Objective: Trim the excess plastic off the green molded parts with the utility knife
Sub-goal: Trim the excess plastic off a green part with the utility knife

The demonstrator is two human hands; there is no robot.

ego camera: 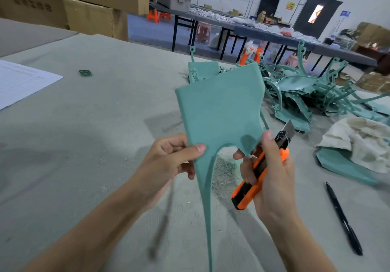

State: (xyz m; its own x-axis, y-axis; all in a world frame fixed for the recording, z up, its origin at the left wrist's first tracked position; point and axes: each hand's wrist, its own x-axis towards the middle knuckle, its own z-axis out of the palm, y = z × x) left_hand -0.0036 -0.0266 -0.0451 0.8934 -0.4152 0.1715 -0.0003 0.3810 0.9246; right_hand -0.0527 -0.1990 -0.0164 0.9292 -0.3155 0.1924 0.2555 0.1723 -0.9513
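A flat green molded part (219, 111) with a long thin tail pointing down is held up over the table. My left hand (168, 162) pinches its lower left edge, thumb on the front. My right hand (268, 172) grips an orange and black utility knife (259, 172), whose blade sticks up past the part's right edge. The right thumb and a fingertip also touch the part's lower right corner. A heap of more green molded parts (306, 90) lies behind on the right.
Grey cloth covers the table (105, 124); shavings (223, 172) lie under the part. A black pen (344, 219) and a crumpled rag (363, 143) over a green piece sit right. A paper sheet (21, 82) lies left, cardboard boxes (84, 3) behind.
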